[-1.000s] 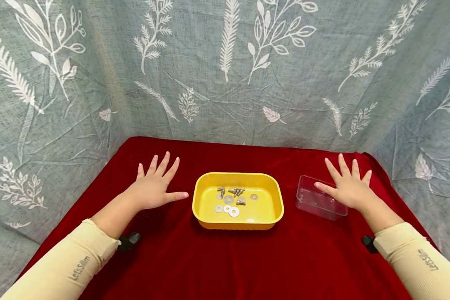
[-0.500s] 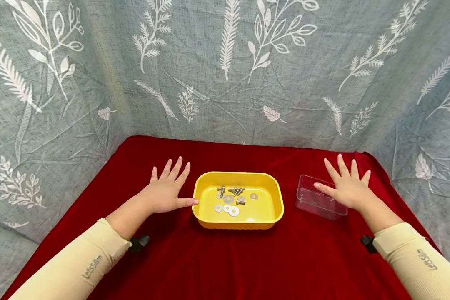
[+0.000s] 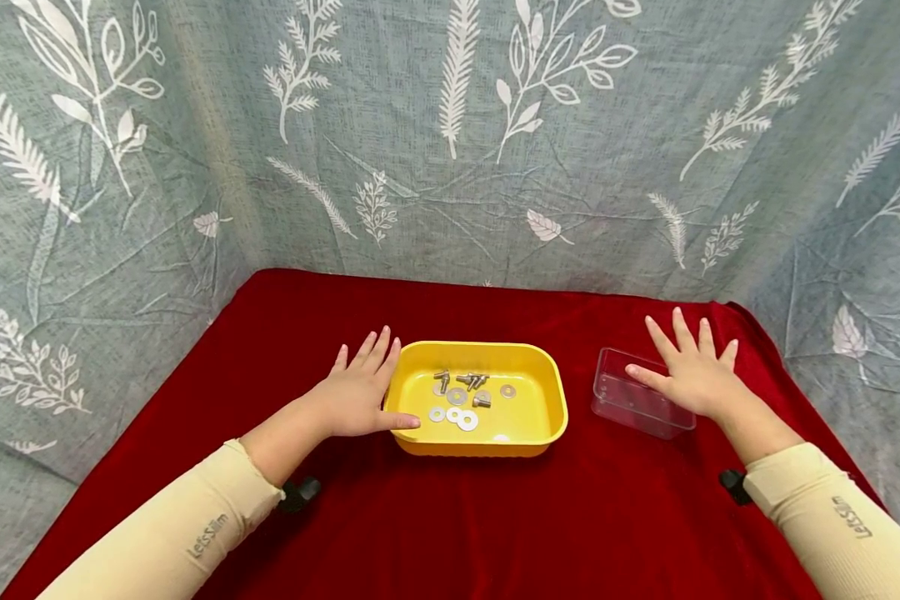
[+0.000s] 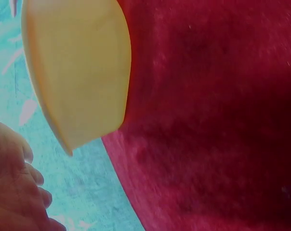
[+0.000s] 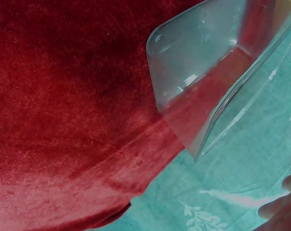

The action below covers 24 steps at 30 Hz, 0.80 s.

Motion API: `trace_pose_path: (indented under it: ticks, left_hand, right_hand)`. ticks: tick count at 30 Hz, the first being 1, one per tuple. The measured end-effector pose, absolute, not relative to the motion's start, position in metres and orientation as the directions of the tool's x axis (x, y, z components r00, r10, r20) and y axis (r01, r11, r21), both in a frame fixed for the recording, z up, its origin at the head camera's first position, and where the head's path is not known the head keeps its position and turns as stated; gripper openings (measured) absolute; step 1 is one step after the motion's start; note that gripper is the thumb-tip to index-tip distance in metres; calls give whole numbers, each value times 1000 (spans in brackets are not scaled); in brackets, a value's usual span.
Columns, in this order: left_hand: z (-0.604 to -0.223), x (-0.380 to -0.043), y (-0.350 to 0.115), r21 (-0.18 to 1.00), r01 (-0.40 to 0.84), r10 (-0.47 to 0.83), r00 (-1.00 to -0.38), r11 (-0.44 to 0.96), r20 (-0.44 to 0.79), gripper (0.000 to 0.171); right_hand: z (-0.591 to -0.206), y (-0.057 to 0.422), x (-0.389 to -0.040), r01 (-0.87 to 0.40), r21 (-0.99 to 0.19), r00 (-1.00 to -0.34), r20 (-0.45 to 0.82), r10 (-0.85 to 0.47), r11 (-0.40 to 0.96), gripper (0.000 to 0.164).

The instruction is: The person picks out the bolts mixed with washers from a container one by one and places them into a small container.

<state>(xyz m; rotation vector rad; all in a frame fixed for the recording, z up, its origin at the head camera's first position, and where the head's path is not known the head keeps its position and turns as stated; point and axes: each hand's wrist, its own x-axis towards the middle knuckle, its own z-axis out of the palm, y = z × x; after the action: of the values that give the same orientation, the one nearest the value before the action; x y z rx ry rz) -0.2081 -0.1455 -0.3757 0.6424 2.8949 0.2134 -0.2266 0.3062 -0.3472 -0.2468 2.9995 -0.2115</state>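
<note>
Several bolts [image 3: 482, 401] and flat washers [image 3: 467, 421] lie loose in a yellow tray [image 3: 543, 447] at the middle of the head view. My left hand [image 3: 356, 404] is spread out over the tray's left edge, its thumb over the rim. The left wrist view shows a gap between that hand [image 4: 13, 187] and the tray's wall [image 4: 80, 72]. On the right, my right hand [image 3: 697, 379] is held with fingers spread above a clear plastic box [image 3: 637, 404], covering part of it. In the right wrist view this box [image 5: 193, 72] stands apart from the fingertips.
A red velvet cloth [image 3: 495, 525] covers the table under both containers. Grey-green curtains [image 3: 420, 208] with white leaf prints hang behind and at both sides. A dark strap mount [image 3: 300, 493] sits at the left wrist, another [image 3: 737, 487] at the right.
My left hand has moved right and slightly nearer, from beside the yellow tray to over its left rim. My right hand has hardly moved. The tray's contents lie as before.
</note>
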Motion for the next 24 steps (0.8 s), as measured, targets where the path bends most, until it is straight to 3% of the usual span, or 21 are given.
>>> trace_pose_path:
  ticks: [8,24]
  left_hand:
    - [-384,-208,-138,181,431,456,-880,884,-132,114]
    - [-394,-207,-128,142,411,431,-887,900,-166,123]
  right_hand:
    - [-350,307,-226,-152,-146,-978,-118,-169,978,95]
    - [-352,305,-226,-159,-141,-979,-106,-175,977,93]
